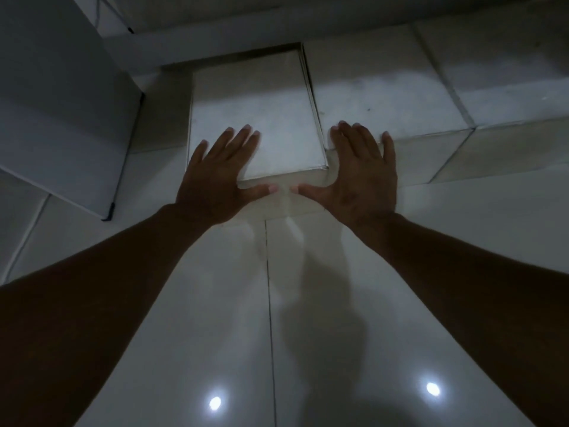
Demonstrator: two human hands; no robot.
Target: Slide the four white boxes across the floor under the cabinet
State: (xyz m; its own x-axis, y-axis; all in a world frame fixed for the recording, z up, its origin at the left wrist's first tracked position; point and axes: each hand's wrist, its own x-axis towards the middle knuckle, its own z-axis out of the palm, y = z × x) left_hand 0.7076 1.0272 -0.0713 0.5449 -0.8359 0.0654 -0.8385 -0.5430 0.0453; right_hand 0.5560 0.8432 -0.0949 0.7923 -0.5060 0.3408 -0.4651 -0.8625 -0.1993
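In the head view, the left hand [215, 177] and right hand [358, 177] lay flat and spread, gripping nothing, against the centre white box [255, 118], its far end under the cabinet [215, 13]. With the right fingers overlapping the neighbouring box [385, 87], an uneven push risked skewing it into a jam.

We see white boxes [255, 118], plain and unpatterned, greyed by dim light. The floor [338, 288] is glossy off-white tile with thin dark grout lines and two bright white glints. The cabinet [61, 103] is pale grey with a dark edge.
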